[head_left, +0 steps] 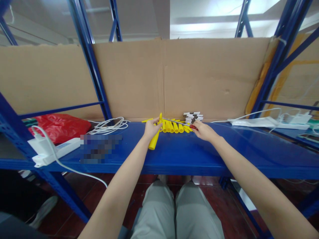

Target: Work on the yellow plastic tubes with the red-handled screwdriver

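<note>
My left hand (151,128) is closed in a pinch on a small yellow plastic piece (160,116), held up above the shelf. A screwdriver (175,122) with a red handle and thin metal shaft is gripped in my right hand (204,130). Its shaft points left, and the tip meets or almost meets the yellow piece; contact is too small to make out. Below my left hand lies a yellow tube (154,142), angled toward me. Several more yellow tubes (175,127) lie side by side behind the shaft, with small yellow parts (187,128) at their right end.
Black-and-white small items (193,117) are stacked behind my right hand. To the left are a red plastic bag (64,126), a coiled white cable (109,126) and a power strip (59,151). Cardboard (211,73) backs the blue shelf (189,156). Another power strip (259,122) lies right.
</note>
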The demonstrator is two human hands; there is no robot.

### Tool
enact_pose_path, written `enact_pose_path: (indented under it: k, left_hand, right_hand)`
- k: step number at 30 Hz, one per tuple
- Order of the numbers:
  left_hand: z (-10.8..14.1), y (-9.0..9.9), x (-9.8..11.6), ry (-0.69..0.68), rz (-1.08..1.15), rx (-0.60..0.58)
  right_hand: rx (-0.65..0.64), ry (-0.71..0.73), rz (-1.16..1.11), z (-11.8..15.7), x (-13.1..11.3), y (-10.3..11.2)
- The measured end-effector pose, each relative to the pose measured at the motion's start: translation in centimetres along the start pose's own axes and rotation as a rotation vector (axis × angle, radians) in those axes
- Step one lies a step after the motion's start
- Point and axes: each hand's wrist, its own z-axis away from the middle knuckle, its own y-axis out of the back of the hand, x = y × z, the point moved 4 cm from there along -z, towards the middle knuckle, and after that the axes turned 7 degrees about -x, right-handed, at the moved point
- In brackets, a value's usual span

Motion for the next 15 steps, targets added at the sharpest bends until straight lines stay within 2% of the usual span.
enact_pose_path:
  k: [4, 9, 15]
  left_hand:
    - [0.3, 0.3, -0.6, 0.010, 0.004, -0.026]
    - [0.5, 0.4, -0.5, 0.000, -0.012, -0.098]
    - [0.3, 0.7, -0.7, 0.010, 0.035, -0.091]
  right_hand:
    - [0.021, -0.070, 0.070, 0.4, -0.3, 0.8]
    - [-0.053, -0.143, 0.097, 0.5, -0.7, 1.2]
    - [-0.024, -0.072, 0.033, 0.3, -0.6, 0.9]
